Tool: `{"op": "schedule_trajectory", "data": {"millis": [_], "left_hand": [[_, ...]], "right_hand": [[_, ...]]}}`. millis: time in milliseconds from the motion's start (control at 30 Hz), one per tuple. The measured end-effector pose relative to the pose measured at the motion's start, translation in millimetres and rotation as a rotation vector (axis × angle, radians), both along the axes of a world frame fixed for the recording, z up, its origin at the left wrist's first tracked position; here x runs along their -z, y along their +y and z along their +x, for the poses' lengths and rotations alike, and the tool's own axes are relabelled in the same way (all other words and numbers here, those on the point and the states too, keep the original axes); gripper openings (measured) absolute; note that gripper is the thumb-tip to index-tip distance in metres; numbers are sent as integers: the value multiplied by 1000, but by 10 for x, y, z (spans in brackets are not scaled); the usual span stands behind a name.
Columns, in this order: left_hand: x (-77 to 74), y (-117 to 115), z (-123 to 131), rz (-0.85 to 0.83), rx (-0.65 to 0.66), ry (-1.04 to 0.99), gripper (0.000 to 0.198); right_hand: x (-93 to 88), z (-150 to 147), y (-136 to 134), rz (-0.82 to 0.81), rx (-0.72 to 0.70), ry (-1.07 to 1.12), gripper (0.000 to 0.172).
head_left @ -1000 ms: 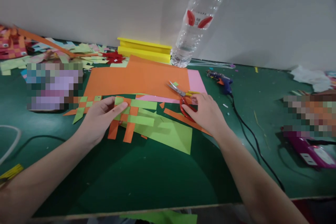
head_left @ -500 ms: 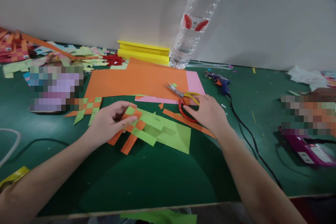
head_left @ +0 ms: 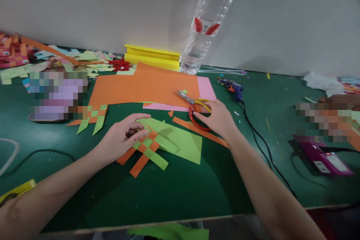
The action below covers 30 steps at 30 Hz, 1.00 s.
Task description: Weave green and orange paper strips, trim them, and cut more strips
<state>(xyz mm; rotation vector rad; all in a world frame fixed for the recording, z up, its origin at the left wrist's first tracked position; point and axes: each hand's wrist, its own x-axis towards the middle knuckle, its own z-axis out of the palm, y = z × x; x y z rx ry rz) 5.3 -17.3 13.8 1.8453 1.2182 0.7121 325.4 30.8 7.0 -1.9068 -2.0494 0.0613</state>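
Two bare hands were over the green table. The left hand pinched the woven mat of orange and green paper strips, which lay diagonally with its orange ends pointing near-left. The right hand curled over the red-and-yellow-handled scissors, whose blades pointed far-left. Whether it gripped them could not be told.

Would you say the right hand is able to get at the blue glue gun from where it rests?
Probably yes: the right hand lies on the scissors, and the glue gun sits just beyond it on bare green table, with nothing between them.
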Motion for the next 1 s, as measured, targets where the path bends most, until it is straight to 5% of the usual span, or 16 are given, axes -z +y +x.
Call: {"op": "schedule_trajectory", "data": {"millis": [400, 700, 1000], "left_hand": [[118, 42, -8, -75, -55, -37, 74], [30, 104, -62, -92, -157, -17, 54], [7, 116, -12, -197, -256, -240, 25]], "right_hand": [[-58, -11, -10, 37, 28, 107, 44], [-124, -68, -57, 177, 59, 378, 51], [-278, -203, -134, -319, 11, 1155, 49]]}}
